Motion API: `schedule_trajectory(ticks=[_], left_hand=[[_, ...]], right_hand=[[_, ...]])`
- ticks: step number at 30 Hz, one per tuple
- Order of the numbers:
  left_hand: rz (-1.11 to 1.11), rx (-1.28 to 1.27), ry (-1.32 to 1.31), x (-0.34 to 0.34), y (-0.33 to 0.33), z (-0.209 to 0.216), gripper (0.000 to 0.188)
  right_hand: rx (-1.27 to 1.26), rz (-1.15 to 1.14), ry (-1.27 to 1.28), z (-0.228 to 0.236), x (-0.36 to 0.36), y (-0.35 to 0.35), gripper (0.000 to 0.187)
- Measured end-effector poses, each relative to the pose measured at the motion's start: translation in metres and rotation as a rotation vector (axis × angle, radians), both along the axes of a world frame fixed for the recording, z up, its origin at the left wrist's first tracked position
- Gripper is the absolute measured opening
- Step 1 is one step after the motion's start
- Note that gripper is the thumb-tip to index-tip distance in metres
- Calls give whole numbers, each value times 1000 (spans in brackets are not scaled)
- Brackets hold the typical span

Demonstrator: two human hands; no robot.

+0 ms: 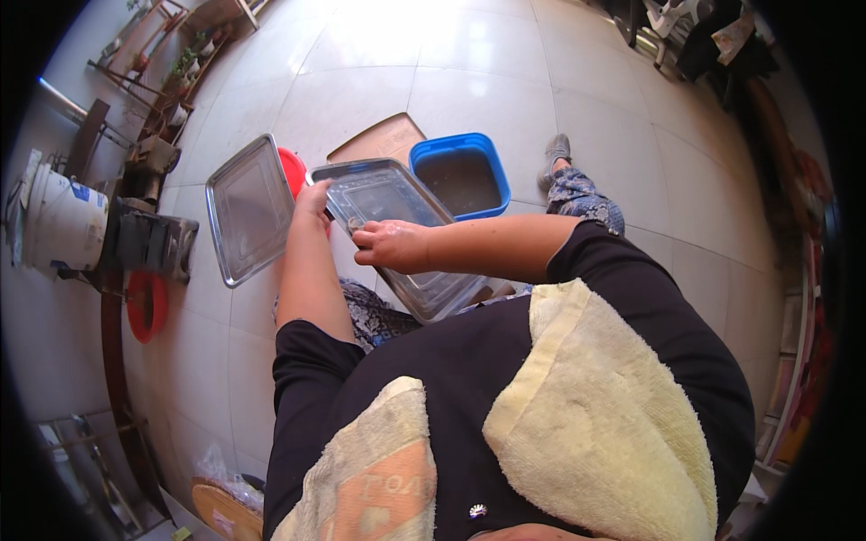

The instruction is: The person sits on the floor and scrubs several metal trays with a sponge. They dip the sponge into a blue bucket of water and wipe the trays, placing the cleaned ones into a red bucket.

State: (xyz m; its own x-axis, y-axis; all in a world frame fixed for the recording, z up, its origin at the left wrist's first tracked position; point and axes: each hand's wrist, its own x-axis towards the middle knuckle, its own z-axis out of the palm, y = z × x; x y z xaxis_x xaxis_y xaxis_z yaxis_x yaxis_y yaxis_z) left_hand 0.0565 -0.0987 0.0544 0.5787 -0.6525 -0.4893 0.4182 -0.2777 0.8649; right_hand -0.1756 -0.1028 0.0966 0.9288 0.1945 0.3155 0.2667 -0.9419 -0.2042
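Observation:
A shiny rectangular metal tray (397, 192) is tilted in front of me, above my lap. My left hand (313, 200) grips its upper left rim. Across the tray's face lies my right hand (394, 245), its fingers curled in against the surface. A small greyish bit shows by those fingertips, too small to name. To the right of the tray stands a blue square tub (462, 177) of murky water. Another metal tray (250, 212) leans at the left, against a red basin (293, 169) that it partly hides.
Behind the tray, a tan flat board (379, 138) lies on the tiled floor (487, 86). A white bucket (65, 221) and a red tub (146, 307) are at the left wall, below shelves of potted plants (185, 68). A yellowish towel (604, 397) hangs over my shoulders.

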Motion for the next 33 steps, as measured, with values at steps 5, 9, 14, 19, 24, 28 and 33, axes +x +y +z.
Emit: schedule_trajectory(ticks=[5, 9, 14, 19, 24, 28, 33], left_hand=[[219, -12, 93, -30, 7, 49, 31], [196, -125, 161, -30, 30, 37, 40], [-44, -118, 182, -53, 75, 57, 40], [-162, 32, 190, -110, 115, 58, 62], [-42, 205, 471, -104, 101, 31, 37], [4, 219, 362, -88, 80, 6, 30], [25, 195, 369, -105, 66, 2, 41]], right_hand=[[-23, -137, 112, 9, -33, -16, 25], [-139, -175, 183, 2, -70, -45, 25], [-219, -185, 256, -49, -119, -81, 23], [-310, -227, 295, -89, -147, -84, 19], [-241, -242, 253, -84, -162, -78, 40], [-185, -221, 239, -78, -176, -81, 54], [212, -629, 302, -77, -191, -79, 48]])
